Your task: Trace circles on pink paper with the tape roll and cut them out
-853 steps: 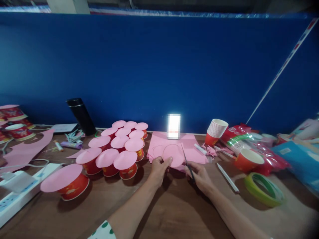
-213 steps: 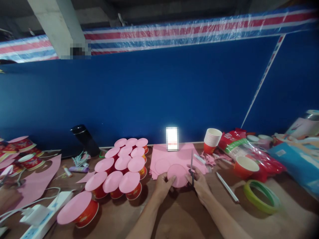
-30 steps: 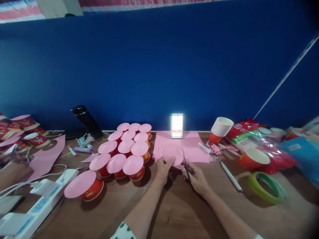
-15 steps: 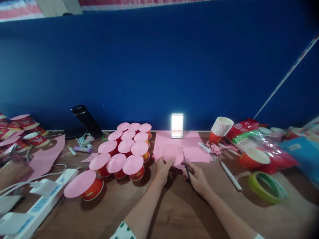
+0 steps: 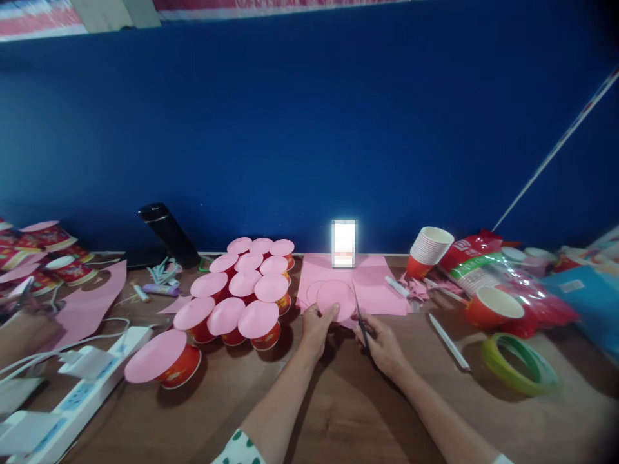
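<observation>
Between the thumb and fingers of my left hand [image 5: 317,330] is a round pink paper disc [image 5: 336,299] with a drawn edge line. My right hand [image 5: 380,341] is closed around the handles of dark scissors [image 5: 362,325]; their blades point away from me, right beside the disc's right edge. Both hands are over the near side of pink paper sheets [image 5: 374,283] lying on the table, one with a circle outline drawn on it. To the left, several red paper cups carry pink paper discs [image 5: 249,283] on top. A nearer cup [image 5: 180,368] lies tilted under its disc.
A bright phone-like screen [image 5: 343,243] stands behind the sheets. On the right are stacked paper cups [image 5: 432,248], a white pen [image 5: 449,341], an orange cup [image 5: 494,308] and green tape [image 5: 520,364]. Leftward lie a power strip [image 5: 80,393], a black bottle [image 5: 167,233] and another person's hand [image 5: 26,335].
My hands, the disc and the scissors look almost unmoved. At the far left, the other person's hand has shifted slightly.
</observation>
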A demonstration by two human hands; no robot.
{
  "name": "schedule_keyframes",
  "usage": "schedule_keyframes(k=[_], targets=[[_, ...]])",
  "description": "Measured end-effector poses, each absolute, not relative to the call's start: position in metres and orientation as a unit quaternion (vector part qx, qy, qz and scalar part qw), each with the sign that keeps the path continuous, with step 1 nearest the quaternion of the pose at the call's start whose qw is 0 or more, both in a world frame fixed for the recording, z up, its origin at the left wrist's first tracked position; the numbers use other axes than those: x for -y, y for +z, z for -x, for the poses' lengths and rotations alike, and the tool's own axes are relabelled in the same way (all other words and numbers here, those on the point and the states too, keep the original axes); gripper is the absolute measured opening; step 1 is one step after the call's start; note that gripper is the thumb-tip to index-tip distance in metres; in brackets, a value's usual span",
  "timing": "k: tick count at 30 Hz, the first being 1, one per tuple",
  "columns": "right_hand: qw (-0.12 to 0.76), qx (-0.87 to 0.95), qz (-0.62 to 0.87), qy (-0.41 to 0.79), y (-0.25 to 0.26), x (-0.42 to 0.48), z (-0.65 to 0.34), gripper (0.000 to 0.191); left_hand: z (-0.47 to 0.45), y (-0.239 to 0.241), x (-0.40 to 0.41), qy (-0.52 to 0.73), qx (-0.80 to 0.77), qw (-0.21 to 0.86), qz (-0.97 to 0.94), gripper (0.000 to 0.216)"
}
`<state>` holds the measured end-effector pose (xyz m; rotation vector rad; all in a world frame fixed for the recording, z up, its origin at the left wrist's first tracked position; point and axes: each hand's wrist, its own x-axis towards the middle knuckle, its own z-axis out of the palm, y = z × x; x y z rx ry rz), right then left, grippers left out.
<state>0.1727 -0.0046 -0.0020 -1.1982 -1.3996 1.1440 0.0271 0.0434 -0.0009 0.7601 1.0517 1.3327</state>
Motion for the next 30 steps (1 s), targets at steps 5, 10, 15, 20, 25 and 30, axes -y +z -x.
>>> schedule_keyframes(k=[5, 10, 15, 20, 25, 30], targets=[[0.464, 0.572, 0.495, 0.461, -0.0005, 0.0049, -0.1730, 0.038, -0.0266, -0.0014, -0.0434, 0.578, -0.448, 0.598, -0.328, 0.040], [0.463, 0.571, 0.492, 0.466, 0.0000, 0.0052, -0.1728, 0.039, -0.0267, -0.0038, -0.0444, 0.579, -0.445, 0.602, -0.323, 0.040], [0.462, 0.589, 0.493, 0.443, 0.0012, 0.0051, -0.1724, 0.037, -0.0268, -0.0049, -0.0442, 0.583, -0.445, 0.595, -0.330, 0.043], [0.460, 0.594, 0.499, 0.432, 0.0032, 0.0051, -0.1727, 0.039, -0.0260, -0.0041, -0.0439, 0.576, -0.455, 0.584, -0.346, 0.046], [0.464, 0.586, 0.496, 0.442, 0.0027, 0.0047, -0.1725, 0.039, -0.0256, -0.0047, -0.0439, 0.573, -0.461, 0.574, -0.358, 0.042], [0.471, 0.572, 0.484, 0.465, 0.0012, 0.0045, -0.1728, 0.037, -0.0255, -0.0027, -0.0427, 0.573, -0.454, 0.572, -0.372, 0.040]])
